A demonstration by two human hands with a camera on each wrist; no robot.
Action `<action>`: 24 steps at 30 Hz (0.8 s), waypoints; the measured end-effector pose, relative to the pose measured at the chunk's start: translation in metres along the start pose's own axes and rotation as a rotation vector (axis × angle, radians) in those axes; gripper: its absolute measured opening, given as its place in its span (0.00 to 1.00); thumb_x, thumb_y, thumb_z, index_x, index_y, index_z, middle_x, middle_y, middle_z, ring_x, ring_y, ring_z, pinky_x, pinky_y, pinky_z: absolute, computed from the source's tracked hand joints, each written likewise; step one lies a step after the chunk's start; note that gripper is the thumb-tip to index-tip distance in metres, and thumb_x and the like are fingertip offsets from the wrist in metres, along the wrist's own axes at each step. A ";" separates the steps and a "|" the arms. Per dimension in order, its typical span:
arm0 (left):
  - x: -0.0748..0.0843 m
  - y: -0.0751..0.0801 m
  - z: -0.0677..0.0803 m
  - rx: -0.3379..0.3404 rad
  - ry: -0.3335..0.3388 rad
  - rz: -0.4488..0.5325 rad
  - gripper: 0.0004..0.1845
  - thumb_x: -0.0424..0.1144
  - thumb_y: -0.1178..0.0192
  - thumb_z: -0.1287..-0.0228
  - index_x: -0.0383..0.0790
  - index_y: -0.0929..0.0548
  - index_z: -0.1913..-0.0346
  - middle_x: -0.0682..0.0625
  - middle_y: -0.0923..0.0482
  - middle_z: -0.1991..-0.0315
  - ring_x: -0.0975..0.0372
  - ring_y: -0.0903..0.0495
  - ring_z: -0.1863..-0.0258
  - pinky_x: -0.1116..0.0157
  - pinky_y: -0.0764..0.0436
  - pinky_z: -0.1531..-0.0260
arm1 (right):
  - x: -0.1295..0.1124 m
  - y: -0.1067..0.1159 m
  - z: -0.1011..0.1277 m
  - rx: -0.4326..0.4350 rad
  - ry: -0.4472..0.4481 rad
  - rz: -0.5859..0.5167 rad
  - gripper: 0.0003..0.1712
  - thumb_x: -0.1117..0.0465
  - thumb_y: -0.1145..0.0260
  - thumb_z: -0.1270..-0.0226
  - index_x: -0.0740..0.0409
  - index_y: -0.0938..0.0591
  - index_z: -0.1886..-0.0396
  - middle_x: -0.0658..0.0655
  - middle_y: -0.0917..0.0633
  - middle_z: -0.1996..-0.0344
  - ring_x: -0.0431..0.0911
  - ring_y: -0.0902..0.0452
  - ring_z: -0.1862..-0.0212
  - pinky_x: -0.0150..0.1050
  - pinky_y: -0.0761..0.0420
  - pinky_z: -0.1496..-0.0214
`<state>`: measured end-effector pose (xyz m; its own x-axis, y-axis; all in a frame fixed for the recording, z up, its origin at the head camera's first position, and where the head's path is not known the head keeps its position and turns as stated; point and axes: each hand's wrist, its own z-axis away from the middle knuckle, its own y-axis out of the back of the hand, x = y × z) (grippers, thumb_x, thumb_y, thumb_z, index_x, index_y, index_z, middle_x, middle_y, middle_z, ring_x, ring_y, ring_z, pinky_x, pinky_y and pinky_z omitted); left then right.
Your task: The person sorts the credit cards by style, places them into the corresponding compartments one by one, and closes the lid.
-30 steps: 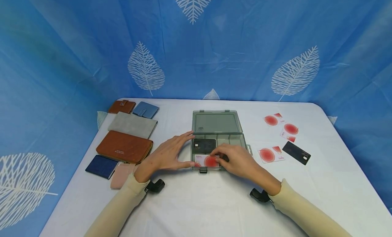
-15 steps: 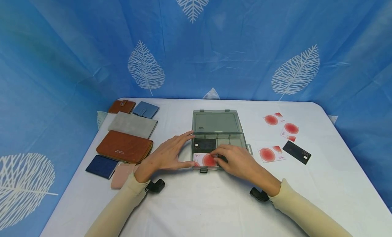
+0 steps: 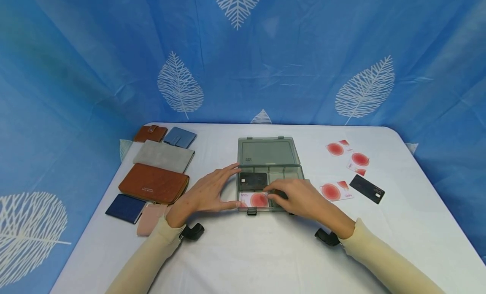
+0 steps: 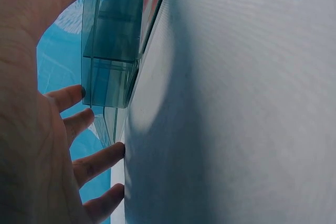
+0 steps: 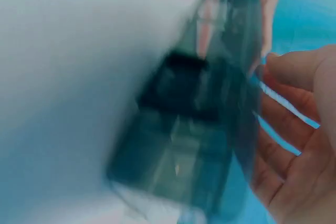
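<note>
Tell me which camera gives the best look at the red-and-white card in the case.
The head view: the red-and-white card lies flat in the case's front-left compartment. The left wrist view shows only the case's side wall; the right wrist view is blurred, with just a faint reddish patch.

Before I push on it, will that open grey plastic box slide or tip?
The box looks thin-walled, so probably light; on the smooth white cloth it may slide rather than tip. The left hand rests at its left side, likely steadying it. Its open lid lies flat behind, so tipping seems unlikely.
</note>
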<state>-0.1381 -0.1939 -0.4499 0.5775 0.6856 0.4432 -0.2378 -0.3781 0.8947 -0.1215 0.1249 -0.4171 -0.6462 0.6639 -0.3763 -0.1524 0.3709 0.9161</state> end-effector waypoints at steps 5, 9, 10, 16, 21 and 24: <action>0.000 0.001 0.000 -0.001 0.002 -0.001 0.57 0.70 0.31 0.38 0.45 0.40 0.14 0.48 0.47 0.13 0.46 0.33 0.21 0.38 0.28 0.28 | 0.019 0.020 -0.001 0.067 0.010 -0.061 0.16 0.57 0.25 0.26 0.50 0.10 0.42 0.48 0.10 0.51 0.44 0.13 0.53 0.46 0.13 0.57; 0.000 0.001 0.000 0.001 -0.008 -0.002 0.56 0.69 0.31 0.38 0.44 0.39 0.14 0.47 0.46 0.13 0.45 0.32 0.21 0.38 0.28 0.29 | 0.046 0.037 -0.002 0.095 -0.037 -0.097 0.20 0.59 0.24 0.27 0.54 0.12 0.38 0.52 0.11 0.47 0.50 0.13 0.45 0.55 0.13 0.45; 0.000 0.001 -0.001 0.002 -0.011 -0.003 0.56 0.69 0.31 0.38 0.44 0.39 0.14 0.47 0.46 0.13 0.45 0.32 0.22 0.38 0.27 0.29 | 0.054 0.041 -0.002 0.100 -0.051 -0.106 0.20 0.60 0.24 0.27 0.55 0.12 0.37 0.53 0.11 0.46 0.52 0.13 0.44 0.57 0.14 0.44; -0.002 0.002 0.000 0.001 -0.012 -0.006 0.56 0.70 0.31 0.38 0.44 0.38 0.14 0.48 0.45 0.13 0.46 0.31 0.22 0.39 0.27 0.30 | 0.102 0.063 -0.001 0.142 -0.096 -0.131 0.21 0.67 0.25 0.28 0.62 0.14 0.37 0.60 0.11 0.44 0.59 0.14 0.44 0.63 0.17 0.41; -0.003 0.004 -0.001 -0.002 -0.014 -0.002 0.56 0.70 0.31 0.38 0.44 0.39 0.14 0.48 0.46 0.13 0.46 0.32 0.22 0.38 0.27 0.30 | 0.136 0.070 0.002 0.146 -0.140 -0.134 0.21 0.67 0.26 0.27 0.63 0.14 0.37 0.63 0.11 0.44 0.62 0.15 0.42 0.65 0.19 0.38; -0.003 0.005 -0.002 -0.005 -0.014 -0.003 0.56 0.70 0.32 0.38 0.45 0.39 0.14 0.48 0.46 0.13 0.46 0.32 0.21 0.39 0.27 0.29 | 0.155 0.073 0.006 0.117 -0.189 -0.131 0.22 0.65 0.26 0.26 0.64 0.15 0.35 0.65 0.12 0.42 0.65 0.17 0.39 0.67 0.22 0.36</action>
<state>-0.1426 -0.1969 -0.4467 0.5896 0.6777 0.4394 -0.2399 -0.3726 0.8965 -0.2282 0.2581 -0.4096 -0.4737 0.7107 -0.5200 -0.1309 0.5271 0.8397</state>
